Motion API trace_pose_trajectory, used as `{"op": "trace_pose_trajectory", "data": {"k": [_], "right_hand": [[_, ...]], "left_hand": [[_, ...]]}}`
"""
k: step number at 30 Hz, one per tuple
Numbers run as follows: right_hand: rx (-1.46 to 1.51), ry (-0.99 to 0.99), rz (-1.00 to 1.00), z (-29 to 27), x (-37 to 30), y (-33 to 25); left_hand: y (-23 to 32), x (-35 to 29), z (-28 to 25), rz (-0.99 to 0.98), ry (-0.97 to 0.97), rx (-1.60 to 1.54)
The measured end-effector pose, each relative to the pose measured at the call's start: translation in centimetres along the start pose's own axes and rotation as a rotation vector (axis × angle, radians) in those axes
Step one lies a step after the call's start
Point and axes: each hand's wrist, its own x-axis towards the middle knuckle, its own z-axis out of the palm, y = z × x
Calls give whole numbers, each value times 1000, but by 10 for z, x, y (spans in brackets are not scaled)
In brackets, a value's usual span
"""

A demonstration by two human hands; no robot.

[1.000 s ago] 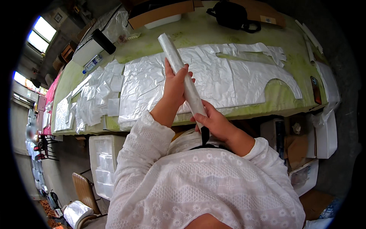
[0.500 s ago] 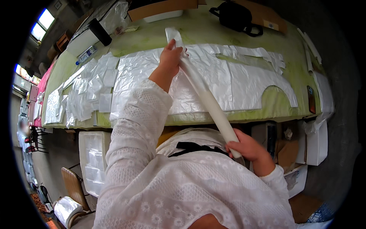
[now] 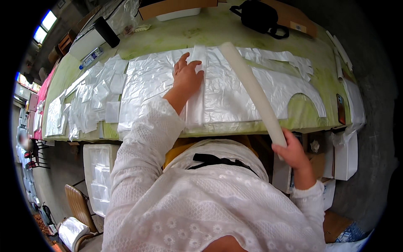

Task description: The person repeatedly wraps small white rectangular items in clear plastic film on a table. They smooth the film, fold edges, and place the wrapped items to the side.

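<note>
- The left hand (image 3: 187,80), toward 11 o'clock from the centre, is open with fingers spread; it is above or on a folded plastic strip (image 3: 196,111), I cannot tell which.
- The right hand (image 3: 293,151), between 3 and 4 o'clock, is gripping the lower end of a white tube (image 3: 256,96).
- This tube is pointing from the hand toward 11 o'clock, over the white plastic film (image 3: 235,98) on the green tabletop (image 3: 193,31).
- Small plastic pieces (image 3: 94,96) lie overlapped between 9 and 10 o'clock.
- A smartphone (image 3: 341,108) lies near 3 o'clock; a black bag (image 3: 259,17), at 1 o'clock.
</note>
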Motion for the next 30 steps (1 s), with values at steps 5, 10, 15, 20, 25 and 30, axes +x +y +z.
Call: {"op": "trace_pose_trajectory", "data": {"k": [5,10,15,20,25,30], "right_hand": [[-382,30,-194,16,69,-33],[-825,70,-433,16,107,-25],[-1009,264,-307,1,137,-23],[-998,306,-835,39,119,-33],[-851,-79,-863,115,88,-36],[-793,-22,-886,154,100,-30]], "left_hand": [[15,-49,-43,217,-411,113],[22,-105,-47,324,-432,276],[48,-133,-35,262,-422,194],[63,-147,-14,108,-275,-362],[49,-116,-42,-265,-406,-919],[15,-81,-50,293,-386,40]]}}
